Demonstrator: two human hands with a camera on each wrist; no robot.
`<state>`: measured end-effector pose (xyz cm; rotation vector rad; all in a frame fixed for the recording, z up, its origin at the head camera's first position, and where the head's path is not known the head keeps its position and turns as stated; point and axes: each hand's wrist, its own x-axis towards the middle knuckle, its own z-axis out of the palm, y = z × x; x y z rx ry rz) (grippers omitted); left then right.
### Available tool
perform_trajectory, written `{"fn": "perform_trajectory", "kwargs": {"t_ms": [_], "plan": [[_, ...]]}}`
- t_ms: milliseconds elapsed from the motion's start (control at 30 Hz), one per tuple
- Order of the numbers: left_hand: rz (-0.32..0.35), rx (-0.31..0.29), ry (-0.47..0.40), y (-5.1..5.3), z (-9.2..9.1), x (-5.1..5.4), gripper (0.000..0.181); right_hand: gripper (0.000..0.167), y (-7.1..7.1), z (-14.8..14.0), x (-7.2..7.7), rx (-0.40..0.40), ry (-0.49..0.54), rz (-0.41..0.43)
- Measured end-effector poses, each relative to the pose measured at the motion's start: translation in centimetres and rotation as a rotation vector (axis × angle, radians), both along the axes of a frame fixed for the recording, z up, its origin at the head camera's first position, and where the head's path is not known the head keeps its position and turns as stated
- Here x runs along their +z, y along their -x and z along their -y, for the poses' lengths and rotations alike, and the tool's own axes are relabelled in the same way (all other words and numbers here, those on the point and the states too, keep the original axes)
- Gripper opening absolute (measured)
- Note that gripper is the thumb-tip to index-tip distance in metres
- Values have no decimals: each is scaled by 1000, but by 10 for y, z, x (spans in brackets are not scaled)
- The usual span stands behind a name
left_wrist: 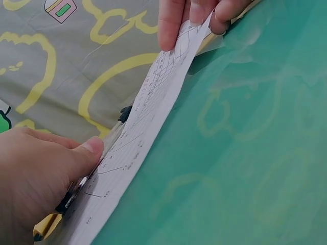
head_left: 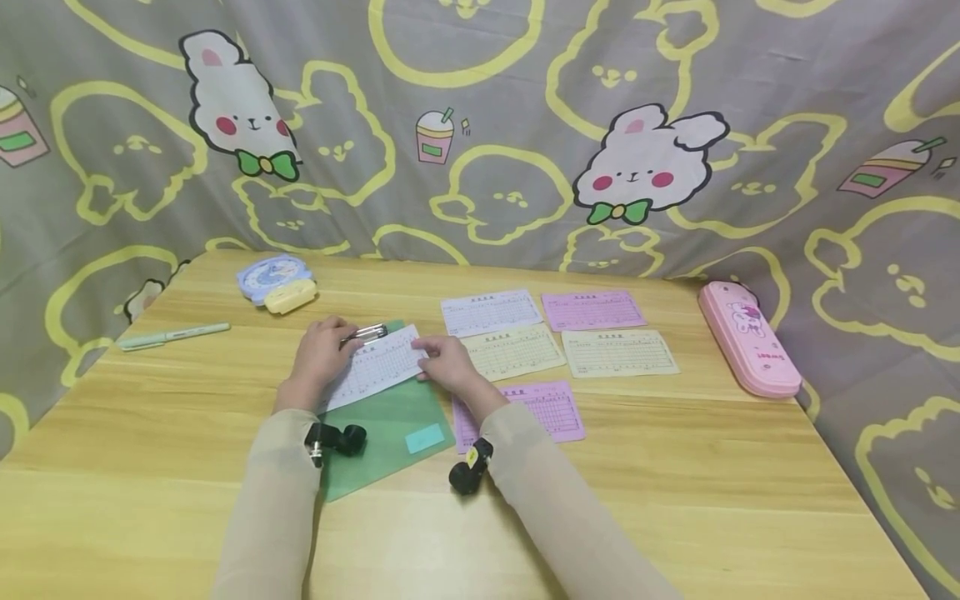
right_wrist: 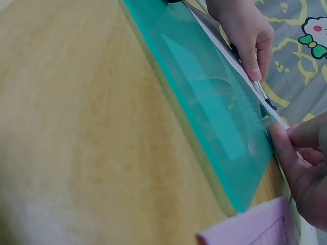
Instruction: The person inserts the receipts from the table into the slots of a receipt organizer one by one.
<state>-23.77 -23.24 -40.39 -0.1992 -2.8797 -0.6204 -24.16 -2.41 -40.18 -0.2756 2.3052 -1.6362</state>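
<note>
Cartoon cloth point(head_left: 517, 108) hangs behind the wooden worktop point(head_left: 150, 450). From far away, I have my left hand point(head_left: 318, 354) pinching the metal clip point(head_left: 367, 332) of the green clipboard point(head_left: 375, 421), and my right hand point(head_left: 450, 364) pinching the white form point(head_left: 378, 367) over it. I think I'm fitting the form in; next, I should keep it straight under the clip

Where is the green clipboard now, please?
In the head view, the green clipboard is left of centre, partly under the white form pinched by the right hand, a purple form at its right.
</note>
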Motion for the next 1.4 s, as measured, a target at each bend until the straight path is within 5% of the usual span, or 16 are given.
{"fn": "perform_trajectory", "kwargs": {"t_ms": [1400], "plan": [[-17, -6, -13, -1, -1, -3, 34, 36, 15, 20, 4, 34, 10, 46]]}}
